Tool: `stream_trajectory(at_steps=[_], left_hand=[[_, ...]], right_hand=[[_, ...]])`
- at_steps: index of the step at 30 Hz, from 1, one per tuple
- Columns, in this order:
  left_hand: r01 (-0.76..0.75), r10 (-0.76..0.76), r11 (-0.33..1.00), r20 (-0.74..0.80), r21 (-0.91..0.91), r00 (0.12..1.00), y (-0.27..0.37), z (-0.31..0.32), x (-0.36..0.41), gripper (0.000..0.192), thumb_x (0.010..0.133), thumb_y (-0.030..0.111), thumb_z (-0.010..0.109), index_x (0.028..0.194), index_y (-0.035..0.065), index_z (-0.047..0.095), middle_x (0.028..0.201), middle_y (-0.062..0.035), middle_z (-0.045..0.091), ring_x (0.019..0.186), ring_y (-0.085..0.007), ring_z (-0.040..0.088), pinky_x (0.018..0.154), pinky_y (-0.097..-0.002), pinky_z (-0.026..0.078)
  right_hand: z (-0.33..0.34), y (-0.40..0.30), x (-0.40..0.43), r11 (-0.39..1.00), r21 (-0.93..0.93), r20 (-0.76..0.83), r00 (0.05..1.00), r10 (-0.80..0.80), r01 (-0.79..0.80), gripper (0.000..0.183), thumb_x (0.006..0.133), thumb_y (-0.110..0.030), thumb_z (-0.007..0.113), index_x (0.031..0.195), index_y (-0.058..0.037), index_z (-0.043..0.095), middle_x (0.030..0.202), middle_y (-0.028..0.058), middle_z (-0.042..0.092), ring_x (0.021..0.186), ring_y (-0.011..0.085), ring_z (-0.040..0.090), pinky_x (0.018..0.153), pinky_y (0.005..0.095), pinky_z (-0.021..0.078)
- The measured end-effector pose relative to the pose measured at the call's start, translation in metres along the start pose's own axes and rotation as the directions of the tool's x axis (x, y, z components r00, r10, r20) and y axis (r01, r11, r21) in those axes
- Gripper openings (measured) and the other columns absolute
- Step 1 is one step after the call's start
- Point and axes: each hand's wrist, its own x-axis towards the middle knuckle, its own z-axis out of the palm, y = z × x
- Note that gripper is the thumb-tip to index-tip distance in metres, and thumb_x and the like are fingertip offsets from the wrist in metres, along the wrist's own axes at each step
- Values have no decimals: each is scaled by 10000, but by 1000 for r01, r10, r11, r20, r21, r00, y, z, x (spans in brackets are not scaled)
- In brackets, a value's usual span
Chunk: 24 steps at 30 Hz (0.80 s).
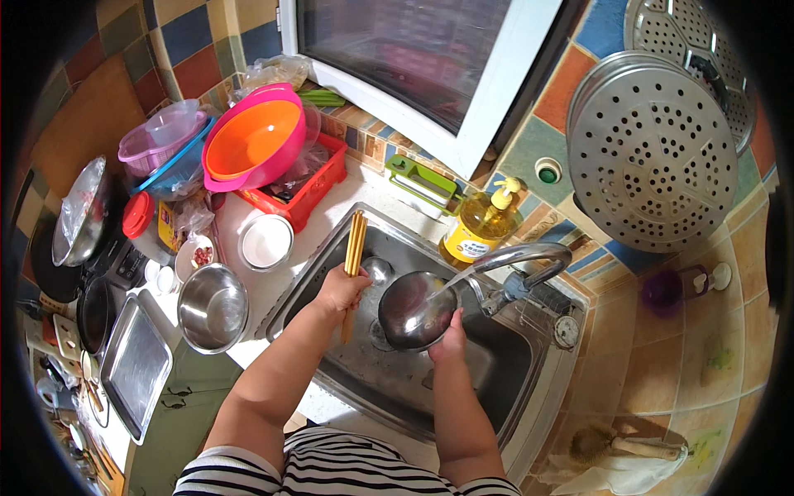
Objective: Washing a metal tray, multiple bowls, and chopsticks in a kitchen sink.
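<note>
My left hand (342,289) is closed around a bundle of wooden chopsticks (355,242), held over the left part of a stainless steel sink (496,353). My right hand (451,340) grips the rim of a metal bowl (409,322), its fingers partly hidden by the bowl. Water runs from the chrome faucet (533,251) onto the bowl. A small round metal piece (377,271) lies in the sink just right of the chopsticks. Behind the sink stands a yellow pump bottle of dish soap (477,229).
Left of the sink are a steel bowl (213,308), a white bowl (266,242), a red basket (322,189) and a pink colander (291,99). A green holder (422,183) sits behind the sink. Perforated steamer plates (651,155) hang at the right; an open window frame (397,111) juts inward.
</note>
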Motion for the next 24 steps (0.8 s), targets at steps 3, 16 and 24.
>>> stream_trajectory(at_steps=[3,16,24], left_hand=[[30,-31,999,-48,-12,998,-8,-15,-9,195,793,22,666,867,88,498,575,-12,453,410,-116,402,386,-274,329],[82,-85,996,-56,-39,995,-35,-21,-24,225,765,33,706,907,60,533,631,-17,501,433,-111,420,382,-266,343],[81,-88,977,29,198,996,-51,16,-36,611,678,401,850,1001,3,519,645,-35,551,447,-115,466,399,-266,391]], right_hand=[[9,-2,6,996,74,-19,999,50,-48,605,973,-539,369,1350,-74,455,1359,84,506,1244,260,473,1064,468,354],[43,6,8,991,-115,-74,994,-75,66,335,922,-295,621,1172,-84,548,1058,47,630,924,222,622,804,411,520],[60,58,-42,-137,-912,402,908,-114,387,179,880,-99,533,1051,-46,540,883,217,643,852,395,621,725,473,484]])
